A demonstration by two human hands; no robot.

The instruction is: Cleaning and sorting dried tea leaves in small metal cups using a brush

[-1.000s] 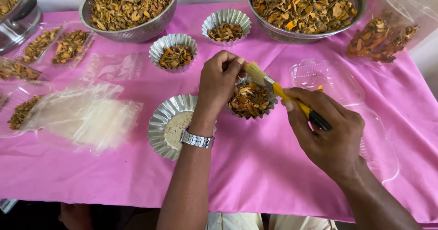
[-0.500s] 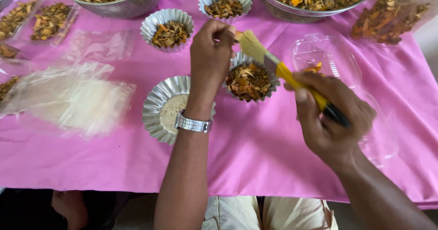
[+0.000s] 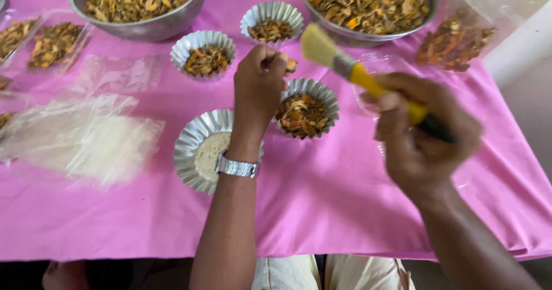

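Brush (image 3: 345, 65) slants up-left from the gripping right hand (image 3: 422, 134); closed left hand (image 3: 260, 80) pinches above the filled foil cup (image 3: 303, 113).

One head camera looks steeply down, close, over the table's (image 3: 322, 209) near edge toward its far edge.

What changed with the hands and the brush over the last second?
The right hand lifted the brush off the filled cup; its bristles now point up and left, above the table. The left hand rose a little from the cup's rim, fingers closed on a small piece. Both kept their grip. The cups, bowls and pink cloth stayed put.
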